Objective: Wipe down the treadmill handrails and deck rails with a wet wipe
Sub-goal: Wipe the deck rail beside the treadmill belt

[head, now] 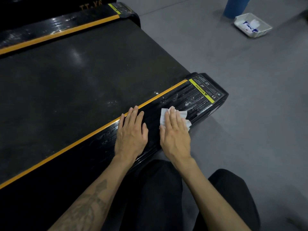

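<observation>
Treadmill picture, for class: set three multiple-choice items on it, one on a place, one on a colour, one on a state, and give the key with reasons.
1. Where does the wet wipe lie?
A. on the near deck rail
B. on the grey floor
C. in the white tray

2. What colour is the stripe between the near deck rail and the belt?
A. red
B. orange-yellow
C. green

3. How does the right hand meet the wipe?
A. it pinches it in the air
B. it presses it flat with straight fingers
C. it does not touch it

Key:
1 A: the wipe lies on the black rail, short of the warning label; the tray stands far off on the floor.
2 B: an orange-yellow line runs along the rail's inner edge.
3 B: the fingers lie flat on the wipe, while the left hand rests on the rail beside it.
</observation>
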Available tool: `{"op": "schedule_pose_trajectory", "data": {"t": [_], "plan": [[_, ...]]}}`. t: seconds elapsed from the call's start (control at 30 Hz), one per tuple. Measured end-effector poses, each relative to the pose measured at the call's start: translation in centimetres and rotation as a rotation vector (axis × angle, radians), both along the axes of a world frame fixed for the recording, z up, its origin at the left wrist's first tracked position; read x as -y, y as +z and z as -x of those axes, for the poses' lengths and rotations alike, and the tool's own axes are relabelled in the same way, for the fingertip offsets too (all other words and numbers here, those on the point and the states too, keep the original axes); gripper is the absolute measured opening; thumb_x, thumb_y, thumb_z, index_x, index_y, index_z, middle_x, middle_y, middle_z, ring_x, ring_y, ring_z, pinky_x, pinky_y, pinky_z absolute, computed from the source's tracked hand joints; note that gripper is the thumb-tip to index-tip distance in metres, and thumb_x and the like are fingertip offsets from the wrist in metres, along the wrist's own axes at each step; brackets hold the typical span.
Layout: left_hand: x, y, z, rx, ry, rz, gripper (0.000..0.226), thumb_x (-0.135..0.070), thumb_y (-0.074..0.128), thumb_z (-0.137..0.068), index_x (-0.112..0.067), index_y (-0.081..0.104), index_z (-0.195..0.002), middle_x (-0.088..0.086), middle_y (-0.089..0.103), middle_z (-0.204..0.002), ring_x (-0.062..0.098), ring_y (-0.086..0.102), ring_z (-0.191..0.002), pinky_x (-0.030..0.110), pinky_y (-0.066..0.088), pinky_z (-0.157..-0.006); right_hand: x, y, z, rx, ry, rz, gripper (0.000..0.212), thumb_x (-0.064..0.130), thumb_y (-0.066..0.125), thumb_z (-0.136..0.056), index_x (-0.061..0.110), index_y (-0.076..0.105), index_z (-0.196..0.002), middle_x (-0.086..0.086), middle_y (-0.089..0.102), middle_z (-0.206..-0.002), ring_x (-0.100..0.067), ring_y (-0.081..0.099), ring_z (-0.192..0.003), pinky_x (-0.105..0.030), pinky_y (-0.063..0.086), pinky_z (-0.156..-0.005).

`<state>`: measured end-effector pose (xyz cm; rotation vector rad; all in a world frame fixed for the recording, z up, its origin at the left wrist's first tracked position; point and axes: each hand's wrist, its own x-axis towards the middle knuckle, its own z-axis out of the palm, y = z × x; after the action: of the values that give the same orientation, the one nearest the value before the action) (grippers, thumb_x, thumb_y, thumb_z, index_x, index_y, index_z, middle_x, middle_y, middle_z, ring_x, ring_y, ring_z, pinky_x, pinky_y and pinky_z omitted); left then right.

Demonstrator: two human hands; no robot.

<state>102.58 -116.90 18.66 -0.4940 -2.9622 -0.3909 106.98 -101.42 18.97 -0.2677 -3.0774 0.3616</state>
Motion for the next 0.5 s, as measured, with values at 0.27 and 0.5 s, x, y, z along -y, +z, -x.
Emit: {"op": "schedule_pose_trajectory", "data": {"t": [0.27, 0.5], "plan": [[-0.1, -0.2, 0.2, -0.011, 0.004, -0.012, 0.054, -0.034, 0.031, -0.106, -0.015, 0.039, -0.156, 0.006, 0.029, -0.167, 0.019, 0.021, -0.157, 0.047, 0.019, -0.128, -1.4, 0.8, 3.0, 0.075, 0.106, -0.023, 0.059, 0.037, 0.017, -0.113, 0.011, 0.005, -0.164, -0.006, -0.005, -0.172, -0.020, -0.006, -0.159, -0.039, 0.002, -0.129], [-0.1, -0.5, 0.5, -0.021, 0.018, -0.019, 0.052, -0.032, 0.037, -0.106, -0.014, 0.042, -0.155, 0.006, 0.031, -0.166, 0.019, 0.024, -0.156, 0.048, 0.023, -0.127, -0.5, 0.7, 2.8, 0.066, 0.191, 0.040, 0.059, 0.037, 0.023, -0.112, 0.013, 0.010, -0.164, -0.004, -0.002, -0.172, -0.020, -0.005, -0.159, -0.038, 0.001, -0.129]]}}
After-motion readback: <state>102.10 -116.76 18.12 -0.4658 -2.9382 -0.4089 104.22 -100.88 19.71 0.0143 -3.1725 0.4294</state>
